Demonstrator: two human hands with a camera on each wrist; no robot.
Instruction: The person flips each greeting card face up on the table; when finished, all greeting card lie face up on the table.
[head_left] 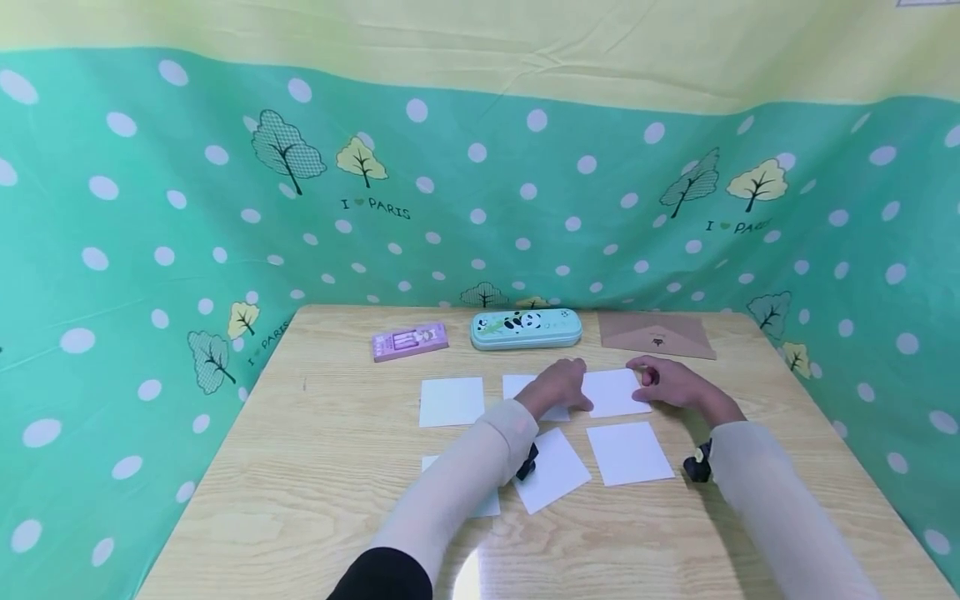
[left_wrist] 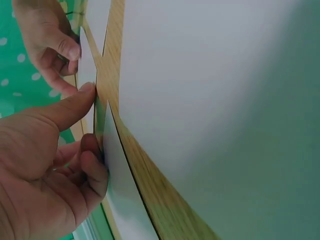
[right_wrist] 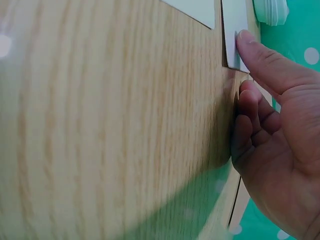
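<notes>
Several square white paper cards lie in two rows on the wooden table. My left hand [head_left: 558,389] is at the left edge of the back-right white card [head_left: 613,393]. My right hand [head_left: 678,387] is at that card's right edge. In the left wrist view, the left thumb [left_wrist: 75,107] touches the card's edge while the other fingers bend loosely beside it. The right thumb [right_wrist: 260,55] rests on the card in the right wrist view, its other fingers loosely bent past the corner. Part of the back-middle card [head_left: 517,385] is hidden by the left hand.
Behind the cards stand a purple box [head_left: 409,342], a mint panda pencil case [head_left: 527,329] and a brown envelope [head_left: 657,335]. A white card [head_left: 452,402] is at back left; front cards include one at right [head_left: 630,454] and a tilted one [head_left: 555,471]. A green curtain [head_left: 450,183] surrounds the table.
</notes>
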